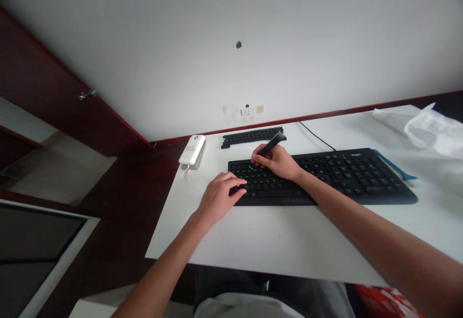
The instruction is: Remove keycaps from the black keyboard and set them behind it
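Observation:
A black keyboard (347, 175) lies across the white table (275, 241). My right hand (278, 161) is closed round a dark slim tool (272, 143), its wire tip down on the keys at the keyboard's left part. My left hand (219, 197) rests at the keyboard's left front corner, fingers curled against its edge, steadying it. A row of loose black keycaps (251, 136) lies behind the keyboard near the wall.
A white oblong device (192, 150) with a cord sits at the table's back left corner. White plastic wrapping (430, 127) lies at the right, a blue strip (394, 166) beside the keyboard. The keyboard's cable (316, 137) runs to the wall. Dark wooden furniture (54, 96) stands left.

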A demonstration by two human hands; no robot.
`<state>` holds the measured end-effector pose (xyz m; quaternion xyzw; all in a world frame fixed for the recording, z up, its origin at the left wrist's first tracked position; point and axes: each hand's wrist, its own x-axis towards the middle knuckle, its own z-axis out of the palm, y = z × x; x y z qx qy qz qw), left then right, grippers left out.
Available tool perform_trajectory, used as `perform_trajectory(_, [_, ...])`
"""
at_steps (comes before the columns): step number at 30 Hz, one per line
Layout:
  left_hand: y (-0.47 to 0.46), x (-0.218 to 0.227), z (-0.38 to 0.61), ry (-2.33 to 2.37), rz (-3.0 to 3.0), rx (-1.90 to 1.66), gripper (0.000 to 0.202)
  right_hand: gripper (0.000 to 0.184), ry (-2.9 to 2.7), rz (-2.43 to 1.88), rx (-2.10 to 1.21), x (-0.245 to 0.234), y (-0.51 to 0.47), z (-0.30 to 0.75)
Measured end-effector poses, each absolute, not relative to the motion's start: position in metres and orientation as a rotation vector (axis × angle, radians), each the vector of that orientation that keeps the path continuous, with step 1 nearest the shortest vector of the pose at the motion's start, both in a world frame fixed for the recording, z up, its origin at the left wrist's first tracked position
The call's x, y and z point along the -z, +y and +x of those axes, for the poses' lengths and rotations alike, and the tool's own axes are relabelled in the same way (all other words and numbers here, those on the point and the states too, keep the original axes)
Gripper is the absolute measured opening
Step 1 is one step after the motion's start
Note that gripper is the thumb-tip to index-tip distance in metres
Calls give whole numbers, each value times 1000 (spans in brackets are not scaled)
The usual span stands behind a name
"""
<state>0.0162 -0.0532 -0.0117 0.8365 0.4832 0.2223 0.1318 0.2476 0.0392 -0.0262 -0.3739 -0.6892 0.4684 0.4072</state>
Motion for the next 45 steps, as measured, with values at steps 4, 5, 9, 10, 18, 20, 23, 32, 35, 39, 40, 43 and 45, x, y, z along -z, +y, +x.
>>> perform_trajectory(4, [-44, 9, 14, 1346, 2474, -585, 16, 23, -1748, -948, -1169, 25, 38, 248])
perform_trajectory(5, [-43, 8, 14, 1323, 2503, -571, 16, 23, -1751, -947, -1165, 25, 38, 248])
perform_trajectory(9, [-39, 6, 13, 1202, 2611, -500, 15, 24, -1757, -926, -1156, 26, 39, 250])
perform_trajectory(10, [-39, 6, 13, 1187, 2630, -493, 15, 23, -1752, -924, -1159, 26, 39, 250])
perform_trajectory(18, [-36, 9, 12, 1222, 2625, -607, 9, 20, -1753, -912, -1152, 25, 39, 251])
perform_trajectory(20, [-26, 7, 6, 1288, 2586, -670, 12, 19, -1729, -901, -1168, 25, 39, 250])
perform_trajectory(23, [-1, 8, -9, 1448, 2541, -740, 16, 18, -1702, -894, -1190, 25, 40, 250])
perform_trajectory(32, [59, 28, -31, 1653, 2542, -620, 17, 16, -1661, -912, -1219, 26, 43, 250])
perform_trajectory(35, [61, 32, -29, 1645, 2542, -612, 17, 16, -1631, -914, -1245, 27, 44, 249])
perform_trajectory(39, [60, 29, -29, 1663, 2552, -633, 23, 17, -1617, -895, -1264, 28, 45, 249])
perform_trajectory(40, [60, 28, -29, 1663, 2559, -639, 25, 17, -1619, -890, -1264, 28, 45, 249])
perform_trajectory(43, [58, 24, -31, 1621, 2589, -628, 21, 18, -1623, -886, -1264, 29, 45, 250])
perform_trajectory(45, [58, 24, -31, 1573, 2610, -609, 17, 18, -1624, -885, -1268, 29, 45, 250])
